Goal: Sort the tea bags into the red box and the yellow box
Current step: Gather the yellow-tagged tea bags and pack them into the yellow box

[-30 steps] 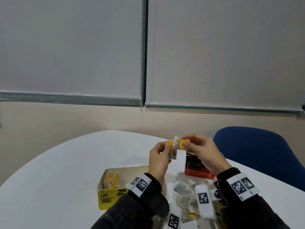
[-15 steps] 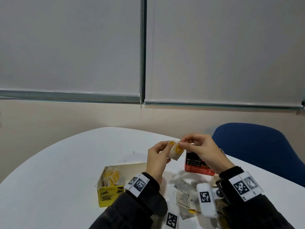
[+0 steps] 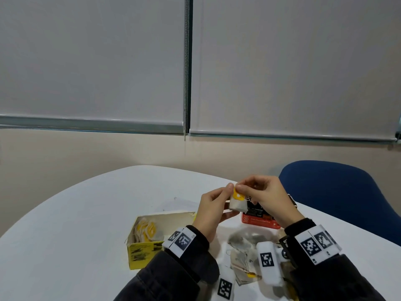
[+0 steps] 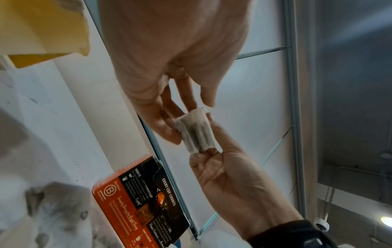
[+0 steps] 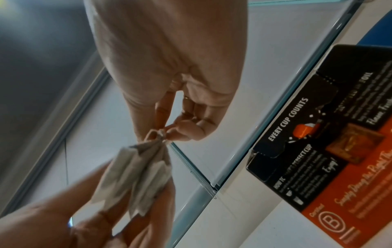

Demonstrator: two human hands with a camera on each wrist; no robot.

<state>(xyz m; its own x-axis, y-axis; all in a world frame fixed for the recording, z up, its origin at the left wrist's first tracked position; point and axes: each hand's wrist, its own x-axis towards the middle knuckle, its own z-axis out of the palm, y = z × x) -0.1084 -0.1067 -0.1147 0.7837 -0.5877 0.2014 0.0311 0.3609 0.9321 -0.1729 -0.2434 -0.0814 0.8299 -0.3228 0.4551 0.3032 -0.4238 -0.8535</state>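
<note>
Head view: both hands point(image 3: 239, 198) pinch one, perhaps two, tea bags point(image 3: 237, 205).

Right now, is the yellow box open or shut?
Open. The yellow box has its top off, and tea bags with yellow tags show inside it from the head view.

On the red box point(image 4: 135, 206), "EVERY CUP COUNTS" was printed in white on the black panel, with "Certified" and a circled "B" on the orange part, plus the script word "Enjoy!". The print on the yellow box point(image 3: 143, 254) could not be read.
</note>
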